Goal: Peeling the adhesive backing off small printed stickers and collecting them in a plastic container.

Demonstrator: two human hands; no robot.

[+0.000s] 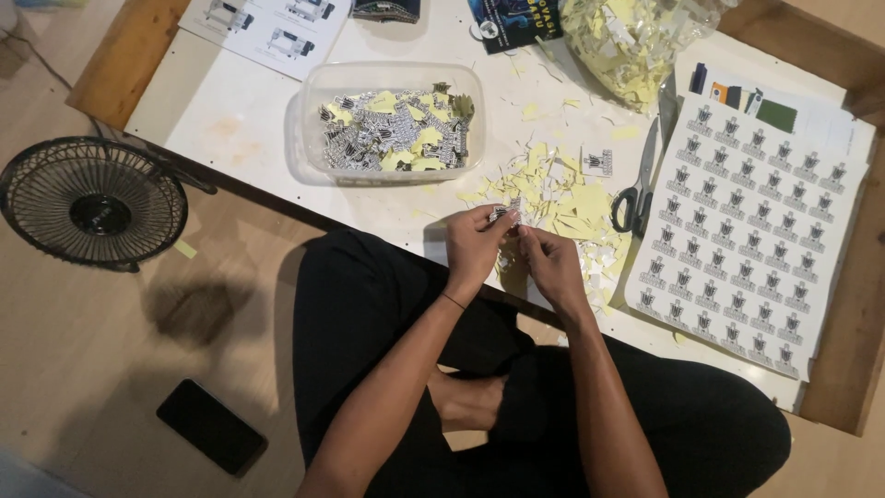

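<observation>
My left hand [476, 247] and my right hand [550, 261] meet at the near edge of the low white table [240, 120]. Both pinch one small printed sticker [506, 214] between their fingertips. A heap of pale yellow backing scraps [562, 198] lies just beyond the hands. A clear plastic tub [394, 123] holding several cut stickers and yellow scraps stands to the far left of the hands. A large printed sticker sheet [747, 235] lies to the right.
Scissors [638, 189] rest between the scrap heap and the sheet. A clear bag of yellow scraps [627, 41] sits at the back. A small black fan [92, 203] and a dark phone [211, 426] lie on the floor at left.
</observation>
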